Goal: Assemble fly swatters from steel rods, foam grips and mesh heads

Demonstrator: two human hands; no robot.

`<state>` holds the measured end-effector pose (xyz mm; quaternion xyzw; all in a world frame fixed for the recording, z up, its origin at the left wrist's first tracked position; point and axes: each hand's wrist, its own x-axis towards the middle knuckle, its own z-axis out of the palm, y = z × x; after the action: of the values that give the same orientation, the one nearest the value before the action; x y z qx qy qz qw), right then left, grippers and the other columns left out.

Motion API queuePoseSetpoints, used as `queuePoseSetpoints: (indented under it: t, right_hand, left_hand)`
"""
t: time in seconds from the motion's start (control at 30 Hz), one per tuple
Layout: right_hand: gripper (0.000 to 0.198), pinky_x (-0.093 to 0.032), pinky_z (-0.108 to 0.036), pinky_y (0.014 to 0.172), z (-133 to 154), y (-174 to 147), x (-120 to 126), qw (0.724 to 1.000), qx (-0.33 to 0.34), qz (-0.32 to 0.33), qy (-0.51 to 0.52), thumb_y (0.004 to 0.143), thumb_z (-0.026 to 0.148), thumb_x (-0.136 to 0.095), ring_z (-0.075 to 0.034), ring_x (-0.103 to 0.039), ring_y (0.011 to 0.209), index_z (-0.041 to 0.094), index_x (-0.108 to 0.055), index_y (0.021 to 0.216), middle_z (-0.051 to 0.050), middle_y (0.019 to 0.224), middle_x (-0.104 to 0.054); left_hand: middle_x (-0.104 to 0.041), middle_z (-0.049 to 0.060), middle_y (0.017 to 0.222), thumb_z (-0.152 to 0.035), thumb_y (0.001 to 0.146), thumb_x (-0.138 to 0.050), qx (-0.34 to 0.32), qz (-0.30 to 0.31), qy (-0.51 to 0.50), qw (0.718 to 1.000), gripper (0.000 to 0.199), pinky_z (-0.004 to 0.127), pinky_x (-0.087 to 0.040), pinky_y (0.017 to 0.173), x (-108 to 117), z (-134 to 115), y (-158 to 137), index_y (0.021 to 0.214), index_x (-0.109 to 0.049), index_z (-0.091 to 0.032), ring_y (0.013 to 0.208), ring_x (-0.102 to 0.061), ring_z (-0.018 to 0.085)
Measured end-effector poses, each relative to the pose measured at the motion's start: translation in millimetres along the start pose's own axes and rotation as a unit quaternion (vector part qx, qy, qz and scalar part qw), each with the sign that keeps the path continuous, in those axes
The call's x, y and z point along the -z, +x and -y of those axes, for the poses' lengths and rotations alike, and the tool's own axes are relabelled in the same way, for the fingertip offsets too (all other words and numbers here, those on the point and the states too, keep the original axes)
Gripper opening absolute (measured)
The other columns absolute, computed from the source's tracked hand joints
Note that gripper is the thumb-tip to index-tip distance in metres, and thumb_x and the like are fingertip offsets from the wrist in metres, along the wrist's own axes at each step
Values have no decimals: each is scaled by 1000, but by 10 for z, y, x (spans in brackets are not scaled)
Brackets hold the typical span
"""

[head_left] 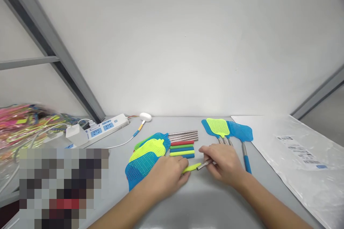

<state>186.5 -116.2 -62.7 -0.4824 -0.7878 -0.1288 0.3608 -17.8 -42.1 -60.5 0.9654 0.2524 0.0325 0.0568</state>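
My left hand (172, 173) is closed around a yellow-green plastic piece (194, 167), whose tapered end sticks out to the right; the rest is hidden by the hand. My right hand (224, 162) pinches a metal tube (203, 165), its end close to that tapered tip; whether they touch I cannot tell. Fly swatter heads in blue (142, 167) and yellow-green (149, 148) lie overlapping beside my left hand. Behind the hands are several metal rods (184, 136) and a row of coloured handle grips, including a red grip (182, 143) and a blue grip (182, 149).
Swatters with rods attached lie at the right, including a yellow-green one (218, 127) and a blue-handled one (243, 132). A white plastic bag (295, 150) covers the table's right side. At left are a power strip (107, 127), a white device (145, 117) and plastic-wrapped colourful items (24, 125).
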Motion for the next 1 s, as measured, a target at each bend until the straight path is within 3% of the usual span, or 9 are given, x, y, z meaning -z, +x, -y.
queuePoseSetpoints:
  t: [0.1, 0.33, 0.47, 0.6, 0.77, 0.87, 1.0]
  right_hand:
    - [31, -35, -29, 54, 73, 3, -11, 999, -9, 50, -18, 78, 6, -44, -16, -57, 56, 22, -57, 101, 1, 64, -65]
    - [29, -34, -28, 56, 5, -28, -45, 994, -48, 96, -19, 82, 10, -45, -17, -60, 61, 20, -59, 106, -2, 70, -67]
    - [24, -36, -28, 60, 21, 99, -128, 970, -170, 174, -21, 87, 16, -47, -20, -65, 73, 22, -61, 106, -5, 88, -73]
    - [16, -30, -26, 57, 90, 389, -255, 936, -252, 246, -19, 90, 24, -48, -19, -62, 69, 20, -61, 83, -5, 79, -70]
    - [26, -27, -25, 51, 160, 768, -500, 925, -237, 297, 22, 90, 39, -52, -15, -56, 56, 22, -58, 71, -1, 65, -66]
    - [30, -27, -25, 51, 206, 932, -682, 921, -235, 310, 23, 86, 49, -57, -17, -59, 60, 22, -61, 76, -3, 70, -68]
    - [30, -29, -26, 54, 256, 1069, -904, 921, -239, 308, 13, 85, 49, -59, -23, -63, 76, 20, -63, 93, -9, 86, -71]
  left_hand:
    - [-68, -1, 80, -34, 90, -51, -6, 1, -6, 1000, 19, 28, -36, 54, 6, -32, 3, 80, -60, -22, 68, -65, 19]
    - [-68, 1, 82, -33, 93, -48, 7, -4, -3, 1000, 20, 28, -40, 58, 4, 46, 10, 82, -60, -20, 73, -65, 20]
    - [-68, 4, 91, -34, 92, -50, -4, -15, 5, 1000, 18, 30, -44, 64, 22, 25, 0, 94, -62, -20, 82, -65, 22]
    - [-65, 5, 96, -36, 92, -53, -24, -38, 6, 999, 21, 36, -47, 78, 161, 34, -65, 101, -62, -20, 93, -61, 24]
    - [-58, 9, 119, -40, 90, -54, 93, -111, -24, 989, 30, 44, -43, 94, 247, 296, -458, 114, -59, -22, 112, -52, 27]
    - [-40, 9, 146, -43, 91, -52, 169, -151, -66, 972, 50, 47, -34, 108, 95, 413, -844, 137, -44, -25, 133, -35, 29]
    - [-19, 9, 159, -49, 94, -44, 203, -124, -99, 966, 63, 52, -25, 114, -143, 360, -1233, 150, -25, -27, 144, -18, 31]
